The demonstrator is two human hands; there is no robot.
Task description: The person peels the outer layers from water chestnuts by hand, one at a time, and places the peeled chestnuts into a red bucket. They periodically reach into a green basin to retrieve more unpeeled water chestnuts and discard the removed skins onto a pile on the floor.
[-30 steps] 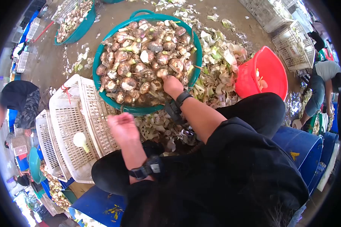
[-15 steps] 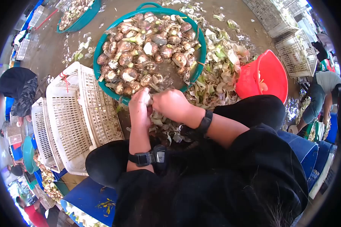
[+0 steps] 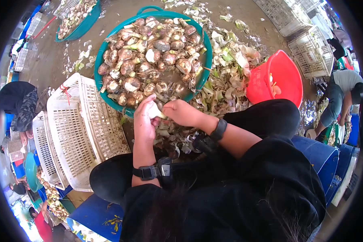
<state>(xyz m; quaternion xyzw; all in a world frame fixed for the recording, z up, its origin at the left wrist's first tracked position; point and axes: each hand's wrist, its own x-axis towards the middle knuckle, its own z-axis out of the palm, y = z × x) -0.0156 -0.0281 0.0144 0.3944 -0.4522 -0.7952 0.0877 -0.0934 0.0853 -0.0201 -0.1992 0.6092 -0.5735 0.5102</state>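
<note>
My left hand (image 3: 142,124) is wrapped round a pale, peeled bulb (image 3: 155,111), whose narrow end points to the right. Close beside that end, my right hand (image 3: 184,114) is closed with its thumb pressed to the curled fingers; what it holds, if anything, is hidden. Both hands are just over the near rim of a round green tub (image 3: 209,60). Brown-skinned bulbs (image 3: 127,66) with short pale stems fill much of the tub, with murky water among them. Loose peelings (image 3: 232,76) are heaped along its right side and below my hands.
White plastic crates (image 3: 70,137) stand at left, a red basin (image 3: 266,78) at right. Blue barrels (image 3: 316,151) flank my seat. Another green tub (image 3: 82,28) is at upper left. Other people bend at work on the left (image 3: 16,101) and right (image 3: 345,90).
My hands have drawn slightly apart, and the right has turned its thumb side up. More of the pale bulb now shows in my left hand. The view has shifted a little.
</note>
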